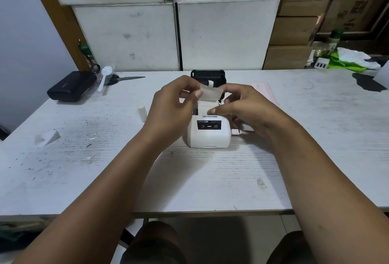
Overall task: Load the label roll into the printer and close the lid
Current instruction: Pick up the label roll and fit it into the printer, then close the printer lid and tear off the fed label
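A small white label printer (208, 135) sits at the middle of the white table (84, 169), its black-lined lid (208, 76) standing open at the back. The label roll lies in the open bay, mostly hidden by my hands. A loose white strip of label paper (210, 93) rises from the bay. My left hand (174, 108) pinches the strip's left edge between thumb and fingers. My right hand (246, 106) holds the strip's right edge, its thumb pressed on the printer's top just above the control panel.
A small white roll (142, 112) stands left of the printer. A torn white scrap (47, 137) lies further left. A black case (71, 87), a plastic spoon and scissors (126, 78) sit at the back left. A pink flat item (265, 95) lies behind my right hand. Boxes are stacked behind the table.
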The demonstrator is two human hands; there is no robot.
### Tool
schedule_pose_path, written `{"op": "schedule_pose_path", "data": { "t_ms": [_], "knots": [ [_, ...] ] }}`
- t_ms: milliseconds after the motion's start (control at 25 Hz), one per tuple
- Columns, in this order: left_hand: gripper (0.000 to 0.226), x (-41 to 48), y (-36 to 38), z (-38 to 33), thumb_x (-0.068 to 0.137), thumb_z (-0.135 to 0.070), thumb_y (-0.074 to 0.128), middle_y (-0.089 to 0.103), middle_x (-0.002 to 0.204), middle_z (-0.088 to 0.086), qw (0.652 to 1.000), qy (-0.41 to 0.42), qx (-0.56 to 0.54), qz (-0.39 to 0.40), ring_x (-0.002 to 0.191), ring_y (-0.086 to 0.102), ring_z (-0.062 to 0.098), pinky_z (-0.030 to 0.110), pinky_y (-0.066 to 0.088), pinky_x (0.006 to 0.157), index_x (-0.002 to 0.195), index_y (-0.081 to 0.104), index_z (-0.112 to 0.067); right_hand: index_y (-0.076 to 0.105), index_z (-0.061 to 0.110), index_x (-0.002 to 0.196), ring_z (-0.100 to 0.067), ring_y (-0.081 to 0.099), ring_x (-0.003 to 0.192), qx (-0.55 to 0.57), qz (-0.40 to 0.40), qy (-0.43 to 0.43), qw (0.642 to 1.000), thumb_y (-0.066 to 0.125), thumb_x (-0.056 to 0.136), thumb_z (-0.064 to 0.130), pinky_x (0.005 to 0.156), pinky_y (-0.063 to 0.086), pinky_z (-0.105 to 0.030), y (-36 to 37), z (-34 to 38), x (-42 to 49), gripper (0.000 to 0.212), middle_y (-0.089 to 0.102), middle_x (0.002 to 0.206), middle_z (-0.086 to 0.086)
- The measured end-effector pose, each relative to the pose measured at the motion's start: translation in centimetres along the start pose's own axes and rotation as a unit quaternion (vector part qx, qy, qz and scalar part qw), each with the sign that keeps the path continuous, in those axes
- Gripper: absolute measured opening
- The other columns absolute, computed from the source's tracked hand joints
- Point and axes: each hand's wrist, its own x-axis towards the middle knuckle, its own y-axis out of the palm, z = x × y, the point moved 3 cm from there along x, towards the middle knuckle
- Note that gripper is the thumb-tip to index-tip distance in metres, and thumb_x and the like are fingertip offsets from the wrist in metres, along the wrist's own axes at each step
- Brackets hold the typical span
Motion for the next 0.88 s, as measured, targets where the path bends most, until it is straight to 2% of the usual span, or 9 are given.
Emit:
{"op": "schedule_pose_path", "data": {
  "t_ms": [80, 160, 240, 320, 400, 480, 640, 720, 880],
  "knots": [
    [0.015, -1.4, -0.4, 0.1, 0.105, -0.015, 0.068, 0.075, 0.097, -0.021, 0.999, 0.027, 0.02, 0.022, 0.096, 0.071, -0.002, 0.012, 0.054, 0.083, 0.099, 0.072, -0.028, 0.084, 0.022, 0.109, -0.017, 0.049, 0.061, 0.044, 0.006, 0.006, 0.999, 0.073, 0.085, -0.004, 0.055, 0.04, -0.029, -0.7, 0.1, 0.2, 0.037, 0.066, 0.07, -0.002],
    [0.013, -2.5, -0.7, 0.4, 0.104, -0.016, 0.071, 0.076, 0.098, -0.021, 0.997, 0.05, 0.032, 0.042, 0.101, 0.072, 0.001, 0.022, 0.057, 0.093, 0.1, 0.074, -0.028, 0.087, 0.019, 0.104, -0.014, 0.05, 0.063, 0.065, 0.002, 0.003, 0.998, 0.065, 0.086, -0.002, 0.062, 0.042, -0.026, -1.3, 0.2, 0.3, 0.036, 0.07, 0.068, 0.006],
    [0.008, -3.1, -0.9, 0.5, 0.104, -0.019, 0.072, 0.077, 0.102, -0.019, 0.995, 0.07, 0.06, 0.048, 0.105, 0.071, 0.001, 0.03, 0.057, 0.096, 0.103, 0.076, -0.025, 0.088, 0.017, 0.097, -0.014, 0.051, 0.061, 0.066, 0.01, -0.006, 0.998, 0.068, 0.091, 0.006, 0.061, 0.041, -0.026, -1.0, 0.4, 0.2, 0.023, 0.069, 0.075, 0.003],
    [0.007, -3.3, -1.1, 0.5, 0.104, -0.023, 0.072, 0.078, 0.107, -0.018, 0.991, 0.083, 0.098, 0.041, 0.106, 0.065, -0.009, 0.023, 0.053, 0.094, 0.107, 0.077, -0.027, 0.083, 0.015, 0.088, -0.014, 0.049, 0.057, 0.071, -0.008, -0.017, 0.997, 0.079, 0.093, 0.018, 0.058, 0.042, -0.027, -0.7, 0.3, 0.2, 0.007, 0.07, 0.083, -0.005],
    [0.009, -3.6, -1.3, 0.3, 0.104, -0.026, 0.071, 0.077, 0.111, -0.02, 0.986, 0.091, 0.13, 0.042, 0.105, 0.06, -0.012, 0.019, 0.049, 0.093, 0.11, 0.076, -0.031, 0.072, 0.016, 0.087, -0.016, 0.046, 0.058, 0.061, -0.078, -0.045, 0.994, 0.089, 0.088, 0.027, 0.06, 0.043, -0.032, -0.8, 0.1, 0.5, 0.02, 0.061, 0.08, -0.01],
    [0.011, -3.9, -1.3, 0.2, 0.104, -0.027, 0.071, 0.077, 0.112, -0.02, 0.98, 0.116, 0.153, 0.045, 0.111, 0.066, 0.002, 0.032, 0.054, 0.096, 0.112, 0.077, -0.032, 0.064, 0.021, 0.099, -0.016, 0.049, 0.062, 0.04, -0.147, -0.075, 0.985, 0.092, 0.084, 0.033, 0.069, 0.045, -0.035, -1.1, 0.1, 0.6, 0.033, 0.057, 0.08, -0.004],
    [0.012, -4.5, -1.3, -0.3, 0.1, -0.027, 0.074, 0.081, 0.107, -0.016, 0.969, 0.162, 0.183, 0.035, 0.108, 0.075, 0.013, 0.043, 0.061, 0.089, 0.107, 0.082, -0.029, 0.051, 0.046, 0.147, -0.015, 0.066, 0.093, -0.031, -0.122, -0.08, 0.989, 0.085, 0.09, 0.046, 0.073, 0.051, -0.023, -0.3, 0.0, 0.3, 0.066, 0.061, 0.127, 0.003],
    [0.01, -4.9, -1.5, -0.6, 0.098, -0.026, 0.075, 0.083, 0.105, -0.016, 0.962, 0.185, 0.199, 0.024, 0.103, 0.078, 0.012, 0.041, 0.062, 0.084, 0.103, 0.084, -0.028, 0.05, 0.047, 0.154, -0.013, 0.067, 0.093, -0.066, -0.116, -0.103, 0.986, 0.082, 0.093, 0.043, 0.068, 0.051, -0.016, 0.0, -0.1, 0.6, 0.069, 0.059, 0.141, 0.006],
    [0.009, -6.1, -1.7, -0.6, 0.095, -0.021, 0.078, 0.084, 0.104, -0.012, 0.939, 0.247, 0.239, 0.005, 0.105, 0.077, 0.017, 0.039, 0.061, 0.076, 0.098, 0.086, -0.024, 0.058, 0.043, 0.151, -0.008, 0.066, 0.084, -0.061, -0.122, -0.13, 0.982, 0.081, 0.096, 0.031, 0.084, 0.055, -0.027, 0.1, -0.4, 1.0, 0.061, 0.071, 0.138, 0.011]
  ]
}}
